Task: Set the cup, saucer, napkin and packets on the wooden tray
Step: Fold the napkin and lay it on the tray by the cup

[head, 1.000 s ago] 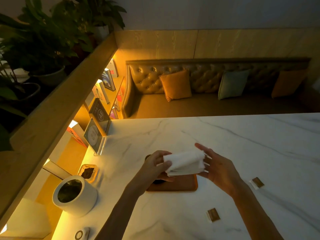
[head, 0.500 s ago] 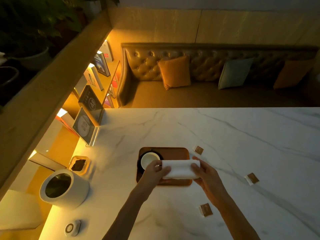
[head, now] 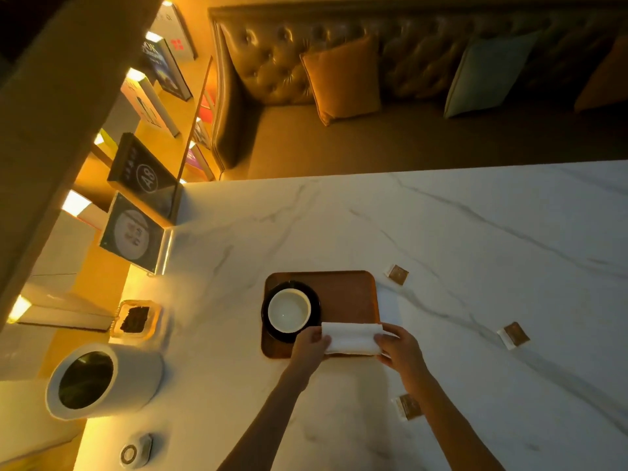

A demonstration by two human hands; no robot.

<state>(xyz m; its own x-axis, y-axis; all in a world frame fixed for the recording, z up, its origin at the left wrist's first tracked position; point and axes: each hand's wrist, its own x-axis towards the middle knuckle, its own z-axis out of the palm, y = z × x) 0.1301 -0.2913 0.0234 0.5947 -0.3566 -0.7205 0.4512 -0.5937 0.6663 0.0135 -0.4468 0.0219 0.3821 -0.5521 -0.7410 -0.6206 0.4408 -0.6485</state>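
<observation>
A wooden tray (head: 350, 294) lies on the white marble table. On its left half a pale cup (head: 289, 311) stands on a dark saucer (head: 314, 300). A folded white napkin (head: 351, 338) lies across the tray's near edge. My left hand (head: 309, 345) pinches its left end and my right hand (head: 399, 346) grips its right end. Three brown packets lie on the table off the tray: one (head: 397, 274) beyond the tray's far right corner, one (head: 515, 334) to the right, one (head: 409, 406) near my right forearm.
A white cylindrical container (head: 102, 379) stands at the table's left edge, with a small glass dish (head: 136, 319) of dark bits behind it and a small round device (head: 134, 452) in front. An upright acrylic sign (head: 134, 234) stands farther back. A sofa lies beyond the table.
Both hands have lowered the napkin from mid-air onto the near edge of the tray. The view has tilted down toward the table.
</observation>
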